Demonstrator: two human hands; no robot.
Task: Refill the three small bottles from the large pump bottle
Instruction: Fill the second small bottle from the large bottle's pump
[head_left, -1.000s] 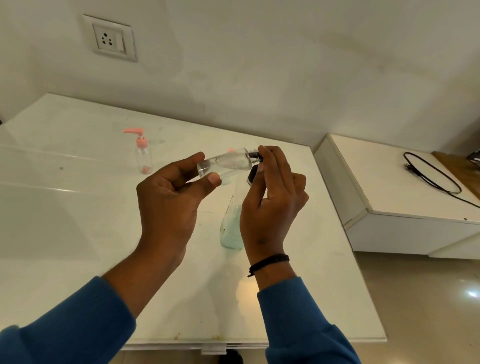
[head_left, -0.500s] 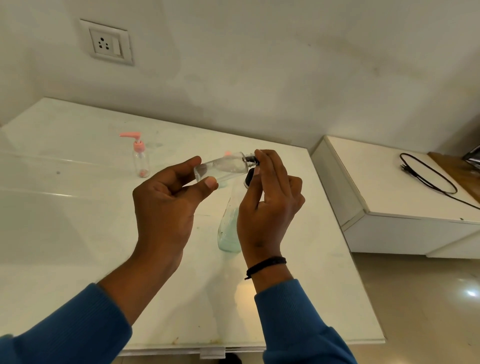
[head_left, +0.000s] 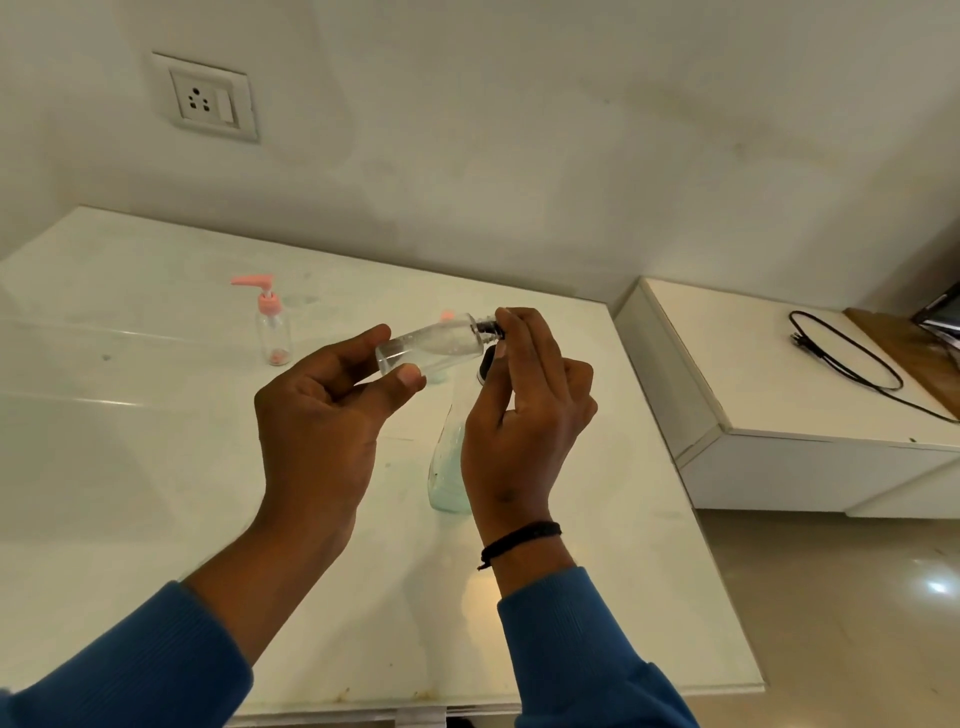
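At the far left of the white surface (head_left: 130, 467) we see a small clear bottle with a pink pump (head_left: 272, 332) standing upright, a little pink at its bottom; our left hand (head_left: 322, 431) pinches the base end of a small clear bottle (head_left: 434, 348) between thumb and fingers, holding it tilted in the air, neck raised toward the right; it looks nearly empty, with droplets inside; our right hand (head_left: 524, 415) grips its dark threaded neck with curled fingertips; below and behind that hand stands the large bottle (head_left: 449, 467), clear with pale green liquid low inside, its top mostly hidden; a pink cap (head_left: 447, 315) peeks behind the held bottle; further right a black cable (head_left: 852, 358) lies on a low white cabinet (head_left: 779, 467).
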